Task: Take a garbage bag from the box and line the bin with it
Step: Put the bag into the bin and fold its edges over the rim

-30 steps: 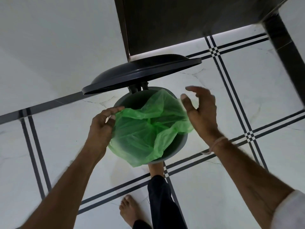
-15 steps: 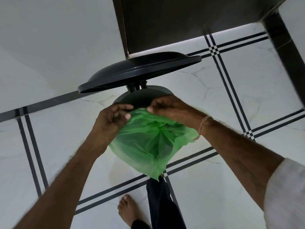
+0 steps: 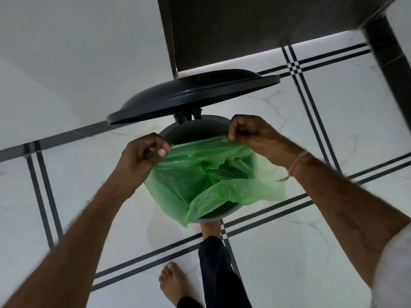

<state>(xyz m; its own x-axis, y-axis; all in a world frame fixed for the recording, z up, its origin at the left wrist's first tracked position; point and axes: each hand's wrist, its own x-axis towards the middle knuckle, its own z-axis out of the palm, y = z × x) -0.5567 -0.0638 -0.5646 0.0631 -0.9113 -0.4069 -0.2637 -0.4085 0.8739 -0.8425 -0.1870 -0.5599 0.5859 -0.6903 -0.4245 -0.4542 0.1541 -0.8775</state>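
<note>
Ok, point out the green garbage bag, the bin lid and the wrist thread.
green garbage bag (image 3: 178, 183), head view, left side panel.
bin lid (image 3: 191, 93), head view, domed top.
wrist thread (image 3: 297, 162), head view, band on right wrist.

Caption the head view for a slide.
Both hands, left hand and right hand, stretch a green bag over the open bin.

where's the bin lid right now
In the head view the dark lid stands raised above the far side of the bin, just beyond both hands and below the dark cabinet.
</note>
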